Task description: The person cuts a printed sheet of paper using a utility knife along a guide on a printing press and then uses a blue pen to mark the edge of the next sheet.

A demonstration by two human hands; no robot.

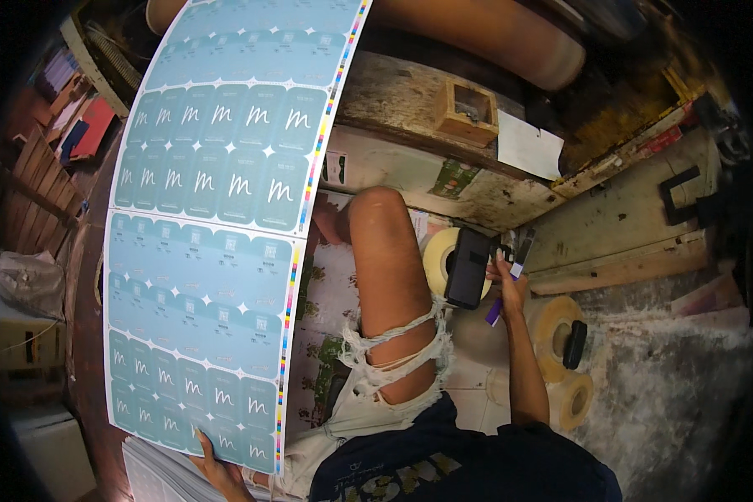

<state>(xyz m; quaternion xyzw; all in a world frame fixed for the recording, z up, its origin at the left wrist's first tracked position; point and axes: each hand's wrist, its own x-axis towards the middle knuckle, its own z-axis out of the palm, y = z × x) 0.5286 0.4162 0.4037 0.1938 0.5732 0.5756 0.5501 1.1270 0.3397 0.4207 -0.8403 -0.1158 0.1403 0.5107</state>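
Observation:
A large printed sheet [209,234] in blue and teal, with rows of card-like panels and colour bars down its right edge, stretches up the left side. My left hand [215,470] grips its lower edge, with the thumb on the printed face and the fingers mostly hidden behind. Off to the right, my right hand [509,274] is closed around a slim purple cutter knife [495,312], whose grey end sticks out above the fist. Beside that hand, a black flat case [469,268] leans over a roll of pale tape [437,258].
Under the sheet's lower end lies a paper stack [163,473]. More tape rolls [571,400] stand at the lower right, one with a black object [575,344] on it. A wooden box [466,112] and white paper [529,145] rest on the worn ledge ahead. My bare knee [381,217] rises between my hands.

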